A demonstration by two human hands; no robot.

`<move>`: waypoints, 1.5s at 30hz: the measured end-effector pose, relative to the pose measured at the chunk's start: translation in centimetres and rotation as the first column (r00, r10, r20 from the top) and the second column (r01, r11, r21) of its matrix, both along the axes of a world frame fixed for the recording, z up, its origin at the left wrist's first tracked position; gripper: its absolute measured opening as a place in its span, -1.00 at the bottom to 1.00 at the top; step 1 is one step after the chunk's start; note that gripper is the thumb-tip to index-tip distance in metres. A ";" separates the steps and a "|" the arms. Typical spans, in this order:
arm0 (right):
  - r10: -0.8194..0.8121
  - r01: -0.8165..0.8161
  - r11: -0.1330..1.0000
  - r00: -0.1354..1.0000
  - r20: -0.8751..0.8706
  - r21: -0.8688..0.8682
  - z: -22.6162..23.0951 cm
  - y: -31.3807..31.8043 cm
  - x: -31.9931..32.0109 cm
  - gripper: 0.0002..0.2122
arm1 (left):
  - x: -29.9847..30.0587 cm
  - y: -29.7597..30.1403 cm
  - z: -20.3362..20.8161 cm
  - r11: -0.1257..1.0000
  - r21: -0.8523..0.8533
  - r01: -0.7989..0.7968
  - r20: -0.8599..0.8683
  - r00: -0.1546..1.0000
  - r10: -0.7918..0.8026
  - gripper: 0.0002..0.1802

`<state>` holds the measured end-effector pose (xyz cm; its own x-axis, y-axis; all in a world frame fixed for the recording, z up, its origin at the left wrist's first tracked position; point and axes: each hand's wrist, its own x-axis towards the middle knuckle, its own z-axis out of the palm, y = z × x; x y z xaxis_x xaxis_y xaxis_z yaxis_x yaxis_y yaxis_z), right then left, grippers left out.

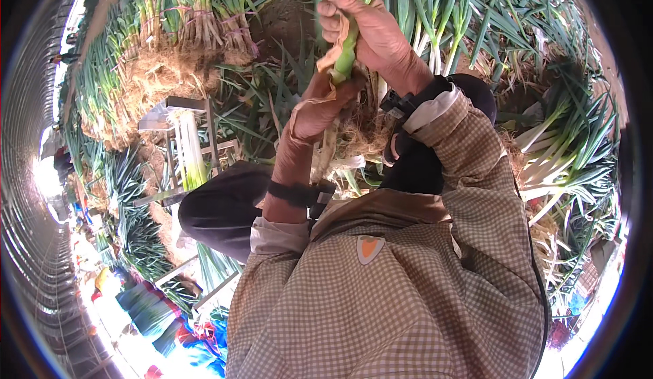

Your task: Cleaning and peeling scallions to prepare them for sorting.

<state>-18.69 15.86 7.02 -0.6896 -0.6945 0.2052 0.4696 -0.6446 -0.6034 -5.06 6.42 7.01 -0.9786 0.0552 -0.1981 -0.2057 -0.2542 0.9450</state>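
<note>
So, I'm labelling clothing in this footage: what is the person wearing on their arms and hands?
Both hands, left hand and right hand, are bare. Each wrist carries a black strap. The sleeves are tan-and-white checked fabric with pale cuffs.

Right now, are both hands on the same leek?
Yes: the right hand grips the leek higher on its green stalk and the left hand holds it just below.

Green onion stalk (347, 46), pale green, upright, brown outer skin peeling off, roots hanging below, gripped at two heights.
</note>
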 end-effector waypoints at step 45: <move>-0.562 0.562 0.824 0.827 0.009 -0.070 3.5 5.8 -3.5 -0.66 | 5.4 -14.5 -12.4 0.308 0.410 -0.859 0.314 0.450 0.836 -0.72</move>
<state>-22.18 21.64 10.55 -0.9538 -0.1718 0.2466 0.0073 -0.8335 -0.5525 0.33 -8.10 -5.38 -0.5362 -0.7112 -0.4546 0.3580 -0.6794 0.6405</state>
